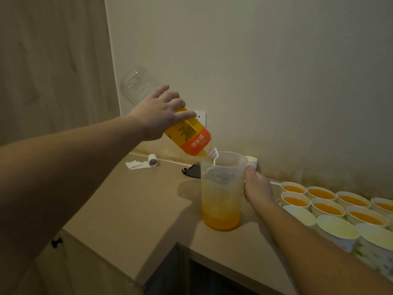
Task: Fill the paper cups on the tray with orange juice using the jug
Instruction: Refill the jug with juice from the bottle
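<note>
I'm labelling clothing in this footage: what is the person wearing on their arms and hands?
Nothing that shows. The left hand and right hand are bare, without gloves, rings or a watch, and both forearms are uncovered up to the frame edge, with no sleeve in view.

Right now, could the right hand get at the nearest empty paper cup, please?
Probably yes, but not while busy: the right hand grips the jug handle. Once it lets go, the nearest empty paper cup stands just beside that forearm with nothing between them.
</note>
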### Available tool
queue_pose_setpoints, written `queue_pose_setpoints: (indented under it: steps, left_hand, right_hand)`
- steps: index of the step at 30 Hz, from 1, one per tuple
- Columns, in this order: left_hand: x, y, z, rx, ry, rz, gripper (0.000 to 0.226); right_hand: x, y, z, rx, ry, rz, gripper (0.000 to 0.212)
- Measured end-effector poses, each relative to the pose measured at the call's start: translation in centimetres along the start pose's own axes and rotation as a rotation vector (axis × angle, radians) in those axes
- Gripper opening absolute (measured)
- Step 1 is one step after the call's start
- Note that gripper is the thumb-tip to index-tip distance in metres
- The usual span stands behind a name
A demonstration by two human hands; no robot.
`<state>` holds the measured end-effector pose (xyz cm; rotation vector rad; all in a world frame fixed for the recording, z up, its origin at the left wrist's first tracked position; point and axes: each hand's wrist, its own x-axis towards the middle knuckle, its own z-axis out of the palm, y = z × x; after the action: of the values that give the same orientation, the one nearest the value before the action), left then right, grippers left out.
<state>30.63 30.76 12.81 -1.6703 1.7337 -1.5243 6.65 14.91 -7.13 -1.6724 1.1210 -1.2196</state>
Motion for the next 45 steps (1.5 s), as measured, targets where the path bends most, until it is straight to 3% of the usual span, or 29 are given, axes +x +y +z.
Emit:
queue_pose_setpoints:
  steps: [25, 38, 45]
  left_hand:
    - [3.4, -0.5, -2.7, 0.146, 0.05, 0.158, 0.098]
    - [3.0, 0.1, -2.2, 0.107, -0.021, 0.131, 0.097]
    - [2.5, -0.1, -1.6, 0.07, 0.03, 0.124, 0.098]
  right_hand:
    - [0.4, 0.5, 0.0, 0.027, -0.011, 0.036, 0.061]
    - [0.4, 0.5, 0.1, 0.004, -0.001, 0.038, 0.063]
    - [0.4, 0.5, 0.0, 0.005, 0.003, 0.052, 0.064]
